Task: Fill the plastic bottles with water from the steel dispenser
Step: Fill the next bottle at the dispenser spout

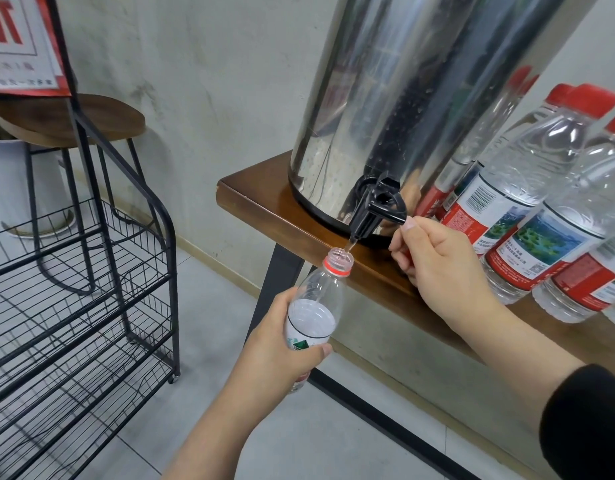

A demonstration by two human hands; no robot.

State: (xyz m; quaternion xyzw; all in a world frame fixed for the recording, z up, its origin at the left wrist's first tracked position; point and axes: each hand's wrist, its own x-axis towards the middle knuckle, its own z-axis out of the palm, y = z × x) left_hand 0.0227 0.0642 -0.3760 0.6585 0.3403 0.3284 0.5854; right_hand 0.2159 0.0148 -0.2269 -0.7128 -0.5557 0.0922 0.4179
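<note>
A tall steel dispenser (396, 98) stands on a wooden table (264, 206). Its black tap (371, 209) hangs over the table's front edge. My left hand (281, 344) grips an uncapped clear plastic bottle (319, 299) around its label, tilted, with its mouth right under the spout. A thin stream of water runs from the spout into the mouth, and water fills the bottle's lower part. My right hand (437, 261) is curled, its thumb and fingers pinching the tap's black lever; something red shows inside the fist.
Several capped, red-labelled water bottles (527, 202) stand on the table right of the dispenser. A black wire rack (91, 271) on wheels stands on the floor at left. Behind it are a round wooden stool (74, 119) and a white pot (8, 181).
</note>
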